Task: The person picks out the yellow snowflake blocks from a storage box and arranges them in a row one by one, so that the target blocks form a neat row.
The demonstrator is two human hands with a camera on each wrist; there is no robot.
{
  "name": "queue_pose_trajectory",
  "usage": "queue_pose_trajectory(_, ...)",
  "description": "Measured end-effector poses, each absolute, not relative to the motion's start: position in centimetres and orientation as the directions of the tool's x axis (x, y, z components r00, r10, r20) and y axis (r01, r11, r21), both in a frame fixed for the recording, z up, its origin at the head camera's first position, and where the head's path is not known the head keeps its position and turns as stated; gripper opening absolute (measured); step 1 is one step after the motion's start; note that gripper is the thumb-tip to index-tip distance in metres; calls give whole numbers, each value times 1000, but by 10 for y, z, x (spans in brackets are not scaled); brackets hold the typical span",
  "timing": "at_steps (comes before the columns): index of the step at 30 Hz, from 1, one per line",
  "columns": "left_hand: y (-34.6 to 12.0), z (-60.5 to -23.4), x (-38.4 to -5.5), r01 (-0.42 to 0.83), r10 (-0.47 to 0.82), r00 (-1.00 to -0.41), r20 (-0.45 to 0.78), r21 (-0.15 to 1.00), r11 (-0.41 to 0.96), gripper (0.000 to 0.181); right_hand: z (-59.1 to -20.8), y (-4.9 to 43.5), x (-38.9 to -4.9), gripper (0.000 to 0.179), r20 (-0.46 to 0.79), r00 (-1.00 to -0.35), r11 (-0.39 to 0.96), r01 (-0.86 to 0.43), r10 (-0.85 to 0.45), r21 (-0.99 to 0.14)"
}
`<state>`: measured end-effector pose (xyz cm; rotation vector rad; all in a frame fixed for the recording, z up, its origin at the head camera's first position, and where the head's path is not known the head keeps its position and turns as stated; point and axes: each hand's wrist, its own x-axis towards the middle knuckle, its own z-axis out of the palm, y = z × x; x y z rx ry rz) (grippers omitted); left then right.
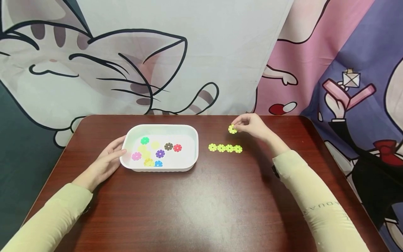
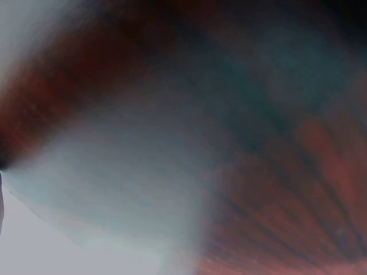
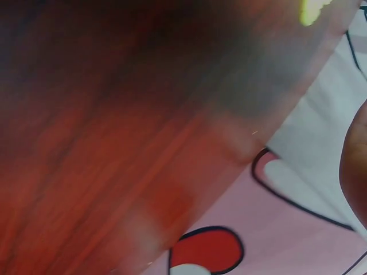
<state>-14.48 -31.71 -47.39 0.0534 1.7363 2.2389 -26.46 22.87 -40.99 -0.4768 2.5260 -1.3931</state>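
In the head view my right hand (image 1: 253,126) pinches a yellow-green flower-shaped plastic disc (image 1: 232,129) between thumb and fingertips, above the far part of the table. Below it, a row of several matching yellow-green discs (image 1: 225,148) lies edge to edge. My left hand (image 1: 105,161) holds the left end of a white tray (image 1: 193,147), thumb over the rim and fingers along the outer wall. Inside are loose discs, among them a green one (image 1: 145,140), a purple one (image 1: 160,153) and a red one (image 1: 177,148). The left wrist view is blurred.
The brown wooden table (image 1: 189,210) has its far edge against a cartoon-printed cloth (image 1: 220,45). The row of discs lies just right of the tray. In the right wrist view, table (image 3: 114,172) and cloth (image 3: 321,172) fill most of the picture.
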Motion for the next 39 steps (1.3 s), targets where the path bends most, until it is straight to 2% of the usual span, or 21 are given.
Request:
queue_pose_trajectory(13,-317,-474,-143,-206,261,-954,-144,952,-227,52,-429,272,-251,15,-76,-932,536,-136,-354,-833)
queue_pose_trajectory(25,-315,-472,-143,-222,251,-953,-168,953,-205,55,-447,291,-241,14,-148,-910,578,-114,-386,-808)
queue_pose_trajectory(39,-315,-471,-144,-224,250,-953,-172,954,-199,54,-457,288,-237,14,-92,-904,586,-190,-417,-788)
